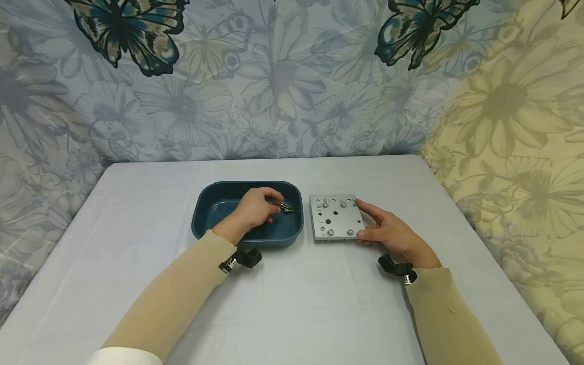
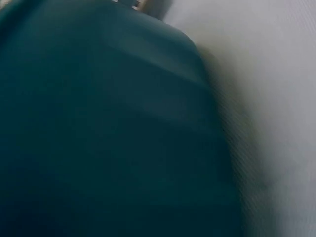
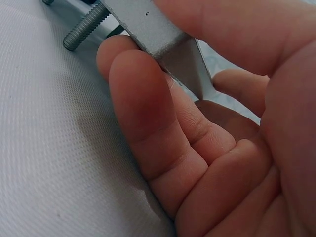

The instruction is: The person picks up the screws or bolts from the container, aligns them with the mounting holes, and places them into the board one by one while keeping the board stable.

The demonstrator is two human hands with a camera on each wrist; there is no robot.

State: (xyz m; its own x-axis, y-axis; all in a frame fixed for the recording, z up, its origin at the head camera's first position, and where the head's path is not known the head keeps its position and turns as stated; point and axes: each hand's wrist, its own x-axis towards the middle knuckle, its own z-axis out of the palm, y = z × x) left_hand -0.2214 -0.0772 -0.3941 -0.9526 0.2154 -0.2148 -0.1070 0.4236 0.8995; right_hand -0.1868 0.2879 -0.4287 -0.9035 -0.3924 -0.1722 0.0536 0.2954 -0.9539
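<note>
My left hand reaches into a dark teal tray. Its thumb and bent fingertips are right at some small shiny metal pieces by the tray's right end; whether it pinches one I cannot tell. To the right, my right hand grips a silver metal plate by its right side, thumb near the front corner. Several bolt heads and holes show on its top. The right wrist view shows a threaded bolt sticking out below the plate, close over the cloth, with fingers curled under the corner.
A white cloth covers the table. Behind it hangs a floral curtain with butterflies. Black wrist mounts sit on both forearms. In the left wrist view the tray wall fills much of the picture, blurred.
</note>
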